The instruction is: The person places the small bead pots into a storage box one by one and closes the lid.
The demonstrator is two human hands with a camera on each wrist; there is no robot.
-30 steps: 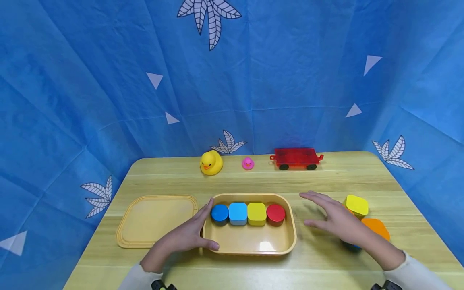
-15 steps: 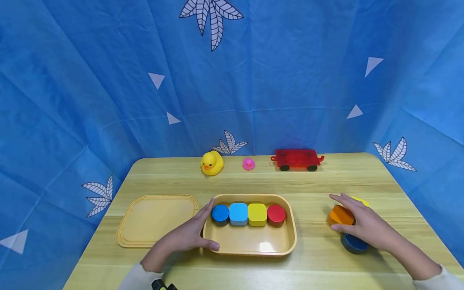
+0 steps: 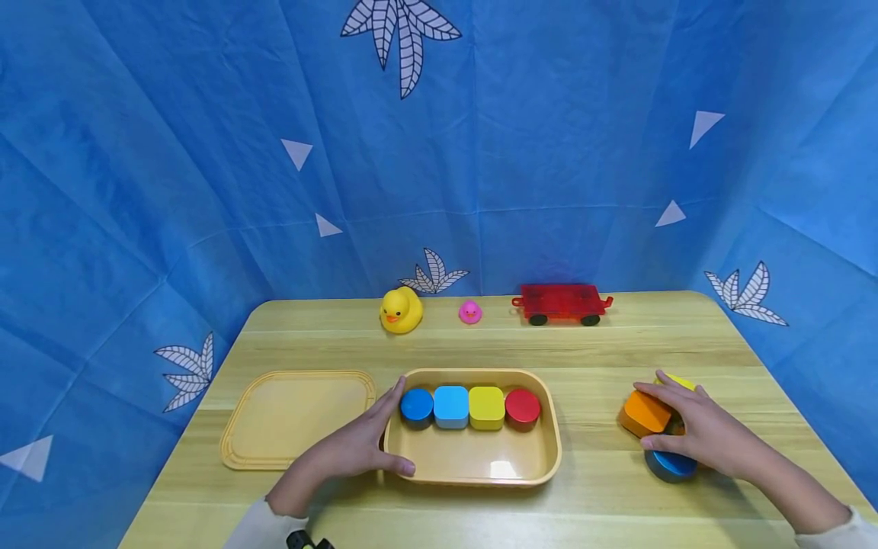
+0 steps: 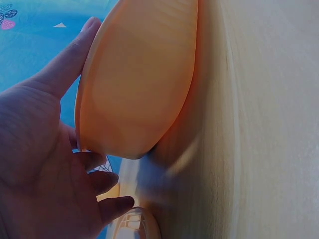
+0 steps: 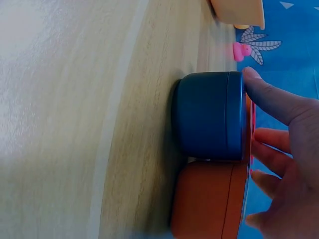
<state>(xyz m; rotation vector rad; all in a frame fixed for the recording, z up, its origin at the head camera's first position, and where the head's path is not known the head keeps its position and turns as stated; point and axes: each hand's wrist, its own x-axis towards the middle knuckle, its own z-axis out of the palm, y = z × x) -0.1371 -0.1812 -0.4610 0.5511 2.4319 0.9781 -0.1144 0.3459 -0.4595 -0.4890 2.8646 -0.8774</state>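
Observation:
A beige plastic box [image 3: 473, 467] sits mid-table. Along its far side stands a row of small tubs: round blue [image 3: 416, 407], square light blue [image 3: 450, 406], yellow [image 3: 486, 407] and round red [image 3: 522, 409]. My left hand [image 3: 357, 446] grips the box's left end, thumb over the near rim, fingers along the end. My right hand [image 3: 706, 431] is spread low over a cluster of tubs at the right. Its thumb touches the top edge of a round dark blue tub [image 5: 212, 117], beside an orange tub [image 3: 645, 414]. A yellow tub [image 3: 677, 381] is partly hidden behind the hand.
A flat beige lid [image 3: 298, 419] lies left of the box. Along the back edge stand a yellow rubber duck [image 3: 401, 311], a tiny pink duck [image 3: 470, 312] and a red toy wagon [image 3: 561, 303]. A blue curtain [image 3: 583, 152] surrounds the table [image 3: 425, 526].
My right hand has moved right, from beside the box to the cluster of tubs, and lowered onto it. My left hand and the box have stayed in place.

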